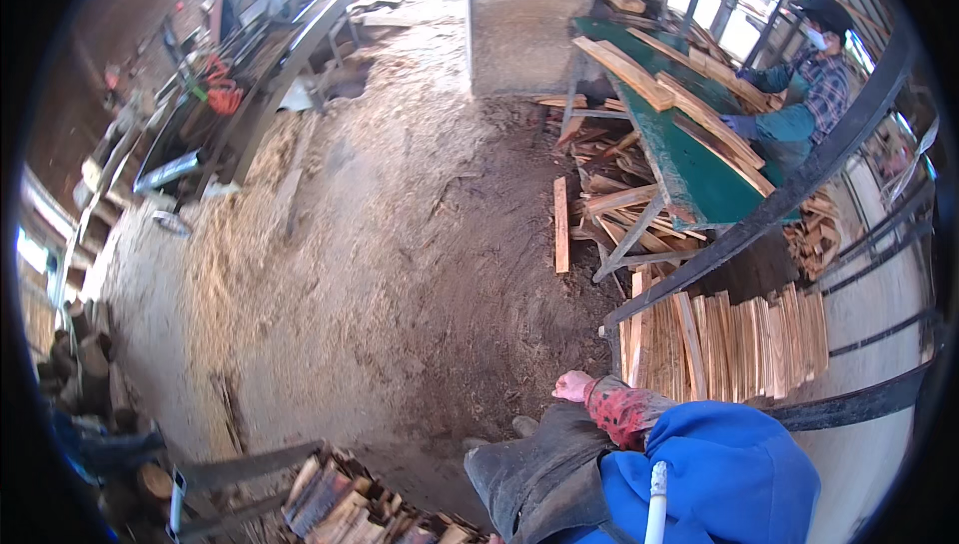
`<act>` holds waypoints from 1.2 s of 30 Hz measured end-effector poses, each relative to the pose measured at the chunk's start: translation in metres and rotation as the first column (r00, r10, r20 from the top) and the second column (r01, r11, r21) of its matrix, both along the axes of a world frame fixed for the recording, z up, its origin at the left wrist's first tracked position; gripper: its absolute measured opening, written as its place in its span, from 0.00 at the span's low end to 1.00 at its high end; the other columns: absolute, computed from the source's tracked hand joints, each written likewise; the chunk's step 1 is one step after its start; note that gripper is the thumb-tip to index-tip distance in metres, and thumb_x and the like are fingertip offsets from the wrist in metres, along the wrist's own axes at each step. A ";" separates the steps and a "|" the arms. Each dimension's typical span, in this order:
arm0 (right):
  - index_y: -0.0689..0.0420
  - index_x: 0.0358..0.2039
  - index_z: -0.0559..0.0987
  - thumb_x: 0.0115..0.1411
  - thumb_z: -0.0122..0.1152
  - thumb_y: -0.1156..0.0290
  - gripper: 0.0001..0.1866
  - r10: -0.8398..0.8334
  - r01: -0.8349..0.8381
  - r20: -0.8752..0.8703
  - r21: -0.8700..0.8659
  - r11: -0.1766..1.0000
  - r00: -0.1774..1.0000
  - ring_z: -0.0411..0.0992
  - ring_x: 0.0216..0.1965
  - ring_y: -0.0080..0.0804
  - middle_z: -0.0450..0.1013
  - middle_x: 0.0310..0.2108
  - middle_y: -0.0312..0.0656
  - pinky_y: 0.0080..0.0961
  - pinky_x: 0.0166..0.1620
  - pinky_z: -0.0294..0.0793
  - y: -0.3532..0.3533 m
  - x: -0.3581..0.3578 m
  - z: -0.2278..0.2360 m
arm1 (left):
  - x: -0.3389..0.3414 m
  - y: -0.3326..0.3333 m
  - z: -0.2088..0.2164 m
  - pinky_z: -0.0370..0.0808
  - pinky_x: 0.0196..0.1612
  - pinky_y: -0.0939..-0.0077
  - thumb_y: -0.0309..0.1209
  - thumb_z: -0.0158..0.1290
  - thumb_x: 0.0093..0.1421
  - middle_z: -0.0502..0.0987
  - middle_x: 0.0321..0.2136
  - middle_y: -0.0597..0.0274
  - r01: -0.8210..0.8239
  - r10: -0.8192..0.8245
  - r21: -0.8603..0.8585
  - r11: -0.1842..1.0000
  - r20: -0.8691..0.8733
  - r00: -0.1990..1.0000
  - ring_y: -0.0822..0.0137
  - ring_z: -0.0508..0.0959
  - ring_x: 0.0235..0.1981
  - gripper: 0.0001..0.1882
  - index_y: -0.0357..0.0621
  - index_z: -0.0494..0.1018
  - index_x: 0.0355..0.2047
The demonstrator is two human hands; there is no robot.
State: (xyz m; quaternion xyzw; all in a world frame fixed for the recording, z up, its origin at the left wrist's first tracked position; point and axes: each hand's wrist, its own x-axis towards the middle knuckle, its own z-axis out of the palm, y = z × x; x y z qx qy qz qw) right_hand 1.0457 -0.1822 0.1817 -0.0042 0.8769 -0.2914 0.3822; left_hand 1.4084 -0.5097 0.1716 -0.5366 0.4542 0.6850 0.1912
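Note:
My right hand [572, 384] is near the lower middle, just beyond the dark trouser leg [534, 464]. Its fingers look curled in, and nothing shows in them. A red patterned cuff [624, 412] covers the wrist below a blue sleeve [739, 464]. To the right of this hand stands a row of thin wooden slats [729, 344], packed upright side by side. My left hand is out of sight. A white cigarette [656, 504] juts up at the lower edge, in front of the blue clothing.
At upper right a masked co-worker [824, 94] in gloves handles boards [699, 109] on a green table [664, 169]. A dark metal bar [759, 219] slants between us. Split wood [370, 509] lies at lower left. Machinery [250, 94] stands at upper left, beside sawdust [240, 274].

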 end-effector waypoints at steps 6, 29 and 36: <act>0.56 0.32 0.82 0.50 0.64 0.50 0.20 -0.197 0.195 -0.035 -0.050 0.980 0.980 0.77 0.35 0.40 0.79 0.30 0.46 0.35 0.40 0.74 -0.036 -0.053 0.012 | -0.125 -0.092 0.007 0.76 0.35 0.71 0.43 0.54 0.61 0.77 0.41 0.60 0.041 -0.042 0.012 0.999 0.034 0.999 0.62 0.79 0.37 0.26 0.37 0.66 0.51; 0.57 0.40 0.81 0.53 0.65 0.54 0.21 -0.845 0.816 -0.275 -0.247 0.523 0.459 0.78 0.35 0.35 0.79 0.32 0.45 0.31 0.41 0.75 0.055 -0.318 0.071 | -0.634 -0.174 0.079 0.80 0.44 0.59 0.38 0.58 0.60 0.73 0.45 0.39 0.410 -0.432 -0.195 0.891 -0.083 0.898 0.48 0.77 0.44 0.29 0.24 0.64 0.51; 0.62 0.42 0.78 0.56 0.63 0.63 0.17 -0.819 0.791 -0.459 -0.327 0.517 0.345 0.75 0.34 0.28 0.75 0.29 0.41 0.27 0.39 0.75 0.166 -0.459 0.165 | -0.757 -0.059 0.074 0.79 0.37 0.62 0.36 0.58 0.60 0.74 0.39 0.43 0.620 -0.618 -0.063 0.782 0.049 0.785 0.52 0.78 0.38 0.23 0.28 0.66 0.44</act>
